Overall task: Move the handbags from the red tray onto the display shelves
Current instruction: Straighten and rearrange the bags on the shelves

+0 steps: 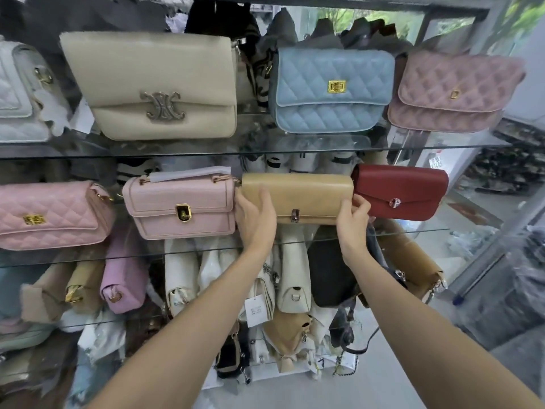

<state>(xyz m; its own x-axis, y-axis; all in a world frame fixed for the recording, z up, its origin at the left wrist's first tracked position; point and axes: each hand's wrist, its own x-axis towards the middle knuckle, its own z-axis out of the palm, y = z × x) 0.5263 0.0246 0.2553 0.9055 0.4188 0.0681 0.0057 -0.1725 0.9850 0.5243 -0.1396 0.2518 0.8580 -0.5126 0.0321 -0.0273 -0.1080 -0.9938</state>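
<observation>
Tan bag (pixel 298 196) stands upright on the middle shelf (pixel 413 230), a glass plate, with its flap and metal clasp facing outward. It sits between the pink bag (pixel 180 206) on its left and the red bag (pixel 401 191) on its right, and touches or nearly touches both. The left hand (pixel 255 219) covers the bag's lower left corner. Its fingers lie fairly straight against the front face, and the thumb is at the bag's left end, beside the pink bag. The right hand (pixel 352 222) is at the bag's right end. Its fingers are curled and pinch that end, just in front of the red bag's left edge. The hands are apart, one at each end, with the clasp midway between them. Both forearms reach up from the bottom edge of the view and cross the front edge of the middle shelf. A quilted pink bag (pixel 50 215) stands at the left end of the same shelf. On the top shelf (pixel 295 152), from left to right, stand a cream bag (pixel 153 84), a blue bag (pixel 331 90) and a mauve bag (pixel 451 93). Below the middle shelf, more bags of several colours are packed close together on end.
</observation>
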